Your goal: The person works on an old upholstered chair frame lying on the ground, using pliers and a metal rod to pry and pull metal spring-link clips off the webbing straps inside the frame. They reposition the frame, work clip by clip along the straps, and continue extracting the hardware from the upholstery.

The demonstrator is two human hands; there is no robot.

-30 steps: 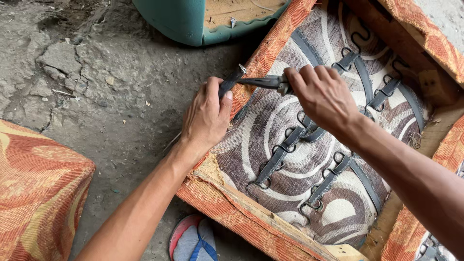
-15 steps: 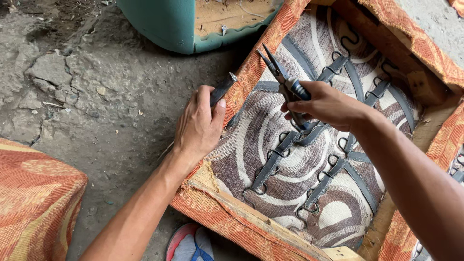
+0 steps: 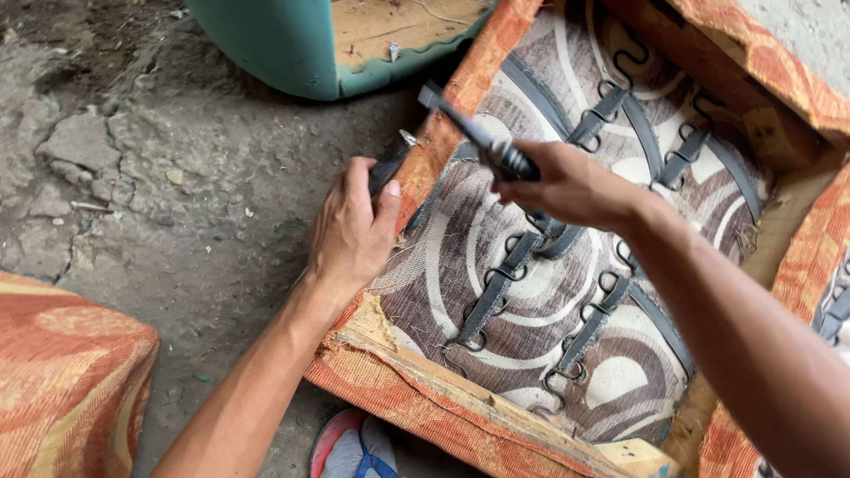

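Left hand (image 3: 350,235) fingers are clamped round a dark webbing strap (image 3: 387,168), pinning it over the orange fabric-covered wooden seat frame (image 3: 460,88). Just past those fingers, the right hand (image 3: 571,186) grips long grey metal pliers (image 3: 474,133), now swung up off the frame, tip pointing away, so looks like it's between pulls.

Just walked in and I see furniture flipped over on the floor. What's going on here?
A person is working on an upturned sofa frame with orange fabric edges, its straps and springs exposed. The left hand grips the frame's edge, pinching a dark strap end. The right hand holds pliers raised above the patterned fabric, tip pointing toward the edge.
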